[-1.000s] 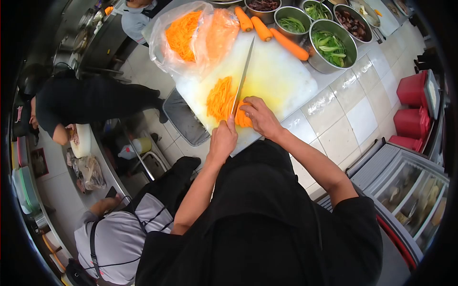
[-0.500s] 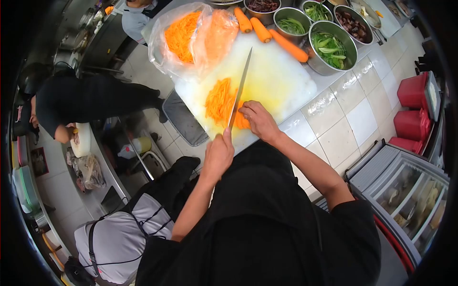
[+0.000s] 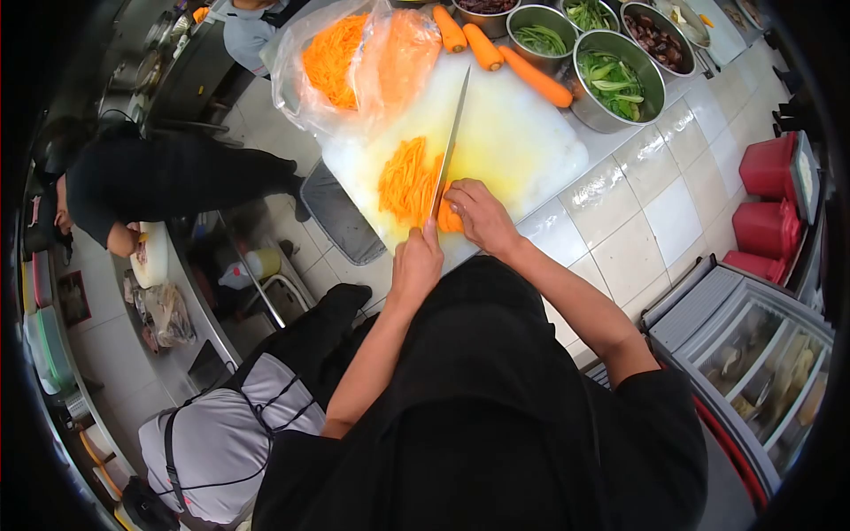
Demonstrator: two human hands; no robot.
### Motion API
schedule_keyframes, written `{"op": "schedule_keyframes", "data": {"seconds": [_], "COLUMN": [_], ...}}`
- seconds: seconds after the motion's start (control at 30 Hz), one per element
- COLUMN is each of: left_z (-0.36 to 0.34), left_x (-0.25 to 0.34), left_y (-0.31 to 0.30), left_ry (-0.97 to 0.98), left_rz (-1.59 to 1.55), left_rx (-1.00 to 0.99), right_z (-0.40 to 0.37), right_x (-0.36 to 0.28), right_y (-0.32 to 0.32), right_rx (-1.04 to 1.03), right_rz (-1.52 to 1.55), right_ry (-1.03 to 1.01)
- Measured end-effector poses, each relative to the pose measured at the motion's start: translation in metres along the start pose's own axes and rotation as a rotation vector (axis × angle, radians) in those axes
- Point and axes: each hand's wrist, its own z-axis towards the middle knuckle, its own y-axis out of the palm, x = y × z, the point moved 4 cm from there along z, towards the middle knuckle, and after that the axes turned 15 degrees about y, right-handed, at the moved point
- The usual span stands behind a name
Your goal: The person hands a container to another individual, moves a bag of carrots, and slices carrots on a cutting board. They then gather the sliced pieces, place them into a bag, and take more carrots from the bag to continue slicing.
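My left hand (image 3: 417, 264) is closed round the handle of a long knife (image 3: 457, 128), its blade pointing away from me. Fingers bent, my right hand (image 3: 479, 215) presses a piece of carrot (image 3: 450, 219) against the white cutting board (image 3: 540, 159), right beside the blade. Left of the knife lies a pile of carrot shreds (image 3: 409, 181). Behind it, a clear plastic bag (image 3: 292, 93) holds more shredded carrot. Several whole carrots (image 3: 536, 78) lie along the board's far edge.
Metal bowls with cut greens (image 3: 617, 88) and dark pieces (image 3: 653, 44) stand at the far right. Red bins (image 3: 766, 168) and a glass-topped chest (image 3: 753, 372) are on the right. Another person (image 3: 177, 181) works at a left counter; one in grey (image 3: 217, 456) is close by my left.
My left hand and the knife have shifted slightly right and away from me. The right hand stays on the carrot, a little farther from me. The view has tilted slightly.
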Motion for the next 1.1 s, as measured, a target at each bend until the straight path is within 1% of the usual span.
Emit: {"op": "schedule_keyframes", "data": {"seconds": [0.1, 0.13, 0.23, 0.27, 0.3, 0.37, 0.4, 0.43, 0.5, 0.57, 0.63, 0.67, 0.7, 0.8, 0.83, 0.9, 0.93, 0.97, 1.03, 1.07, 1.1], "left_z": [0.003, -0.006, -0.028, -0.024, -0.018, 0.005, 0.008, 0.007, -0.014, -0.018, -0.015, -0.007, -0.003, -0.002, -0.011, -0.029, -0.033, -0.028, -0.01, 0.001, -0.002], "left_x": [0.019, 0.025, 0.006, -0.001, -0.002, 0.004, 0.013, 0.02, 0.025, 0.013, 0.003, 0.001, 0.003, 0.021, 0.021, 0.018, 0.014, 0.008, 0.004, 0.006, 0.016], "left_y": [-0.023, -0.032, -0.01, 0.001, 0.001, -0.003, -0.012, -0.022, -0.03, -0.012, 0.005, 0.007, 0.003, -0.024, -0.024, -0.022, -0.013, -0.003, 0.003, 0.0, -0.01], "left_ry": [-0.009, -0.053, -0.091, -0.043, -0.053, 0.0, -0.014, -0.005, -0.053, -0.078, -0.067, -0.03, -0.032, -0.035, -0.033, -0.093, -0.132, -0.134, -0.012, 0.01, 0.008], "left_rz": [-0.027, -0.015, 0.04, 0.051, 0.053, 0.037, 0.023, 0.02, -0.033, 0.004, 0.025, 0.005, 0.003, 0.001, 0.001, 0.024, 0.087, 0.087, 0.05, 0.031, 0.03], "left_rx": [-0.017, -0.061, -0.062, -0.016, -0.018, 0.004, -0.005, 0.0, -0.047, -0.063, -0.009, 0.021, 0.024, -0.029, -0.035, -0.082, -0.081, -0.085, -0.008, -0.02, -0.013], "right_z": [0.001, -0.001, 0.002, 0.003, 0.001, 0.001, 0.003, 0.005, 0.001, 0.001, -0.002, -0.001, 0.001, 0.0, -0.001, 0.0, 0.001, 0.002, -0.002, -0.001, 0.0], "right_x": [0.001, 0.0, 0.001, 0.001, -0.001, -0.004, -0.004, -0.003, 0.0, 0.004, 0.002, 0.0, 0.0, 0.004, 0.002, -0.002, 0.0, 0.002, -0.001, -0.002, -0.004], "right_y": [0.0, -0.001, -0.002, -0.003, -0.002, -0.004, -0.006, -0.006, -0.003, -0.001, -0.001, -0.003, -0.004, 0.0, -0.001, -0.003, -0.004, -0.003, -0.002, -0.004, -0.006], "right_rx": [0.013, 0.017, -0.017, -0.015, -0.016, -0.026, -0.029, -0.023, 0.002, 0.021, 0.029, 0.01, -0.006, 0.012, 0.014, 0.006, 0.008, 0.016, 0.013, -0.001, -0.015], "right_rz": [0.031, 0.029, 0.071, 0.061, 0.052, 0.054, 0.051, 0.044, 0.067, 0.077, 0.093, 0.085, 0.075, 0.074, 0.072, 0.092, 0.092, 0.09, 0.096, 0.077, 0.055], "right_ry": [0.005, 0.012, 0.042, 0.029, 0.016, 0.02, 0.024, 0.018, 0.012, 0.007, 0.008, 0.016, 0.02, 0.016, 0.021, 0.049, 0.052, 0.033, 0.012, 0.018, 0.025]}}
